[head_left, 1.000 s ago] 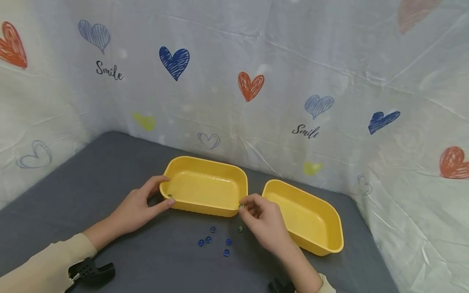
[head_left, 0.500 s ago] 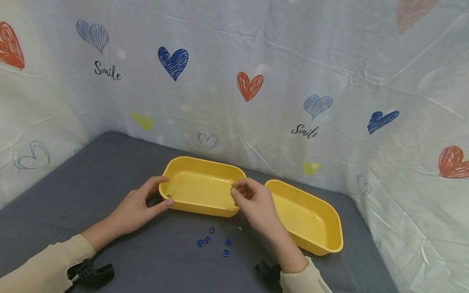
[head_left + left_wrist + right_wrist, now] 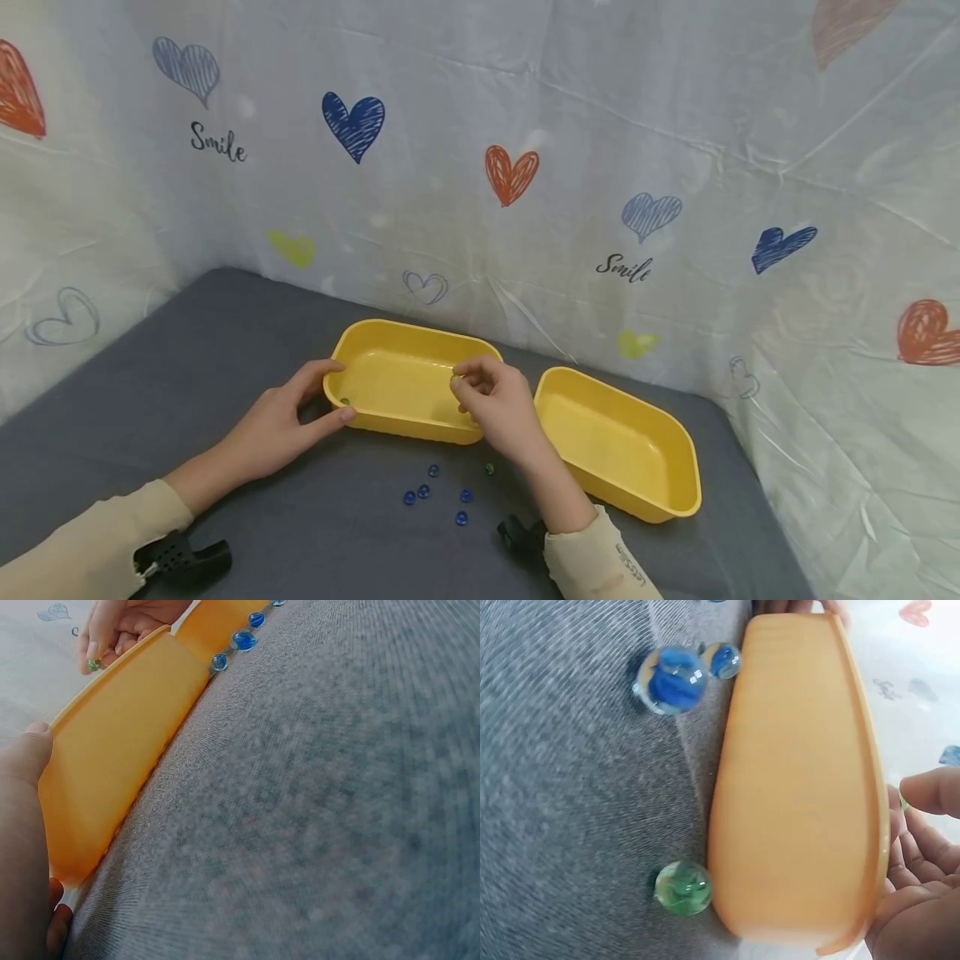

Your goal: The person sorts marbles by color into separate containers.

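Note:
My left hand [image 3: 273, 433] holds the left end of a yellow plastic tub [image 3: 412, 427], thumb on its near rim and fingers round the end. Over the right part of this tub is my right hand [image 3: 501, 408], pinching a green marble [image 3: 93, 665] between thumb and fingertip. Another green marble [image 3: 346, 402] lies inside the tub at its left corner, close to my left thumb. On the cloth in front, a green marble [image 3: 490, 469] and several blue marbles [image 3: 423, 492] are scattered; the right wrist view shows clear glass with coloured swirls.
A second yellow tub [image 3: 618, 442] stands to the right, behind my right forearm. Grey cloth [image 3: 337, 533] covers the table. Behind it hangs a white curtain [image 3: 450, 100] printed with hearts. A black wrist mount [image 3: 183, 560] sits under my left sleeve.
My right hand has moved left and upward, from the tub's near right corner to over its inside, carrying the green marble. My left hand stays on the tub, and the loose marbles keep their places.

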`<state>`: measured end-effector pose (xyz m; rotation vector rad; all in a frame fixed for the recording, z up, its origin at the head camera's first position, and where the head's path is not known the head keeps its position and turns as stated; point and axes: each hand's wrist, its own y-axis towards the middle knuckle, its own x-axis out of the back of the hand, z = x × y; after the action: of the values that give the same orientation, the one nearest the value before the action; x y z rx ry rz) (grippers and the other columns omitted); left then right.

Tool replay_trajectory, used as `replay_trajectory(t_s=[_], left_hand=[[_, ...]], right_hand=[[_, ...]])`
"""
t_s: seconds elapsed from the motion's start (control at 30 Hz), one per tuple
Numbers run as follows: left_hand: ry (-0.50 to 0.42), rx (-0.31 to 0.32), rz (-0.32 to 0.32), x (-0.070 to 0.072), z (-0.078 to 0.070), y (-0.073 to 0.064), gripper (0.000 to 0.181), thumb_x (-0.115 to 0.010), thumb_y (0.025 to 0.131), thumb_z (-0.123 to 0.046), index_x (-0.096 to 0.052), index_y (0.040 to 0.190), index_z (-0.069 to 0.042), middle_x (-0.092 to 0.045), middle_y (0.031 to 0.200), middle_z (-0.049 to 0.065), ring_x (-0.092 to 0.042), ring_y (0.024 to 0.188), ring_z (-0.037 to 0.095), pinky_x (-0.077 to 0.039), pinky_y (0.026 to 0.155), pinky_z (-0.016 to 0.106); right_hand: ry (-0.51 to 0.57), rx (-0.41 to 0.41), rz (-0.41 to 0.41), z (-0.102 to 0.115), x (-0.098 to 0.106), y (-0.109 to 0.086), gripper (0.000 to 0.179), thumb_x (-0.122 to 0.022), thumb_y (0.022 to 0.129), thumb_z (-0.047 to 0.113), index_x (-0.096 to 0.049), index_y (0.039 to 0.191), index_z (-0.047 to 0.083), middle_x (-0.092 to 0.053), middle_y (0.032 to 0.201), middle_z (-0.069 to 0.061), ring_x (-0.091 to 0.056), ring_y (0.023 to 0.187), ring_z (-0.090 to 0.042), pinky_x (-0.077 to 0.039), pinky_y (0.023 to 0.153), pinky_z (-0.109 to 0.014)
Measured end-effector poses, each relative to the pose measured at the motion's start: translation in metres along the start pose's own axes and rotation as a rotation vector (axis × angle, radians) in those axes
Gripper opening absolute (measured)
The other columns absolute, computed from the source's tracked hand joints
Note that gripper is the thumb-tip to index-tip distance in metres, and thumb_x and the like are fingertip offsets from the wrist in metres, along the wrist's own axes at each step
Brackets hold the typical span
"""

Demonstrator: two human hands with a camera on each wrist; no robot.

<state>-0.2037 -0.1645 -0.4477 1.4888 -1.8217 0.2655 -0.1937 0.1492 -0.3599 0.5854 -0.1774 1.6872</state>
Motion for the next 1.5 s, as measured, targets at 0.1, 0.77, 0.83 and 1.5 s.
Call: replay_trajectory(t_s=[0.1,0.77,0.83,1.5], left_hand=[[0.004,-0.005,0.009,0.002,0.0,0.0,0.07,-0.067,0.092,-0.052,-0.038,0.148,-0.023,-0.045,0.15,0.016,-0.053,0.129,0.034,-0.047,0.097,0.057],[0.0,-0.013,0.021,0.002,0.001,0.0,0.07,-0.067,0.092,-0.052,-0.037,0.148,-0.025,-0.042,0.152,0.015,-0.053,0.129,0.033,-0.047,0.097,0.056],[0.001,-0.012,0.02,0.002,0.0,0.0,0.069,-0.067,0.092,-0.053,-0.038,0.148,-0.025,-0.044,0.151,0.014,-0.054,0.129,0.032,-0.047,0.097,0.056],[0.0,-0.004,0.016,0.003,-0.002,-0.001,0.068,-0.067,0.092,-0.052,-0.039,0.147,-0.025,-0.046,0.149,0.015,-0.056,0.126,0.033,-0.048,0.096,0.057]], right_hand=[[-0.001,-0.007,0.013,0.012,0.001,-0.003,0.014,-0.066,0.096,0.01,-0.069,0.108,0.003,-0.067,0.087,-0.016,-0.066,0.072,-0.036,-0.051,0.053,-0.028],[-0.027,-0.002,0.007,0.018,0.002,-0.008,0.012,-0.067,0.095,0.008,-0.07,0.107,0.005,-0.067,0.085,-0.015,-0.065,0.065,-0.028,-0.052,0.055,-0.03],[-0.027,-0.004,0.006,0.018,0.002,-0.009,0.012,-0.067,0.095,0.007,-0.07,0.106,0.005,-0.067,0.085,-0.015,-0.065,0.065,-0.028,-0.052,0.054,-0.029],[-0.032,0.002,0.0,0.013,0.001,-0.008,0.01,-0.067,0.094,0.006,-0.07,0.104,0.004,-0.066,0.084,-0.016,-0.066,0.067,-0.034,-0.052,0.053,-0.028]])
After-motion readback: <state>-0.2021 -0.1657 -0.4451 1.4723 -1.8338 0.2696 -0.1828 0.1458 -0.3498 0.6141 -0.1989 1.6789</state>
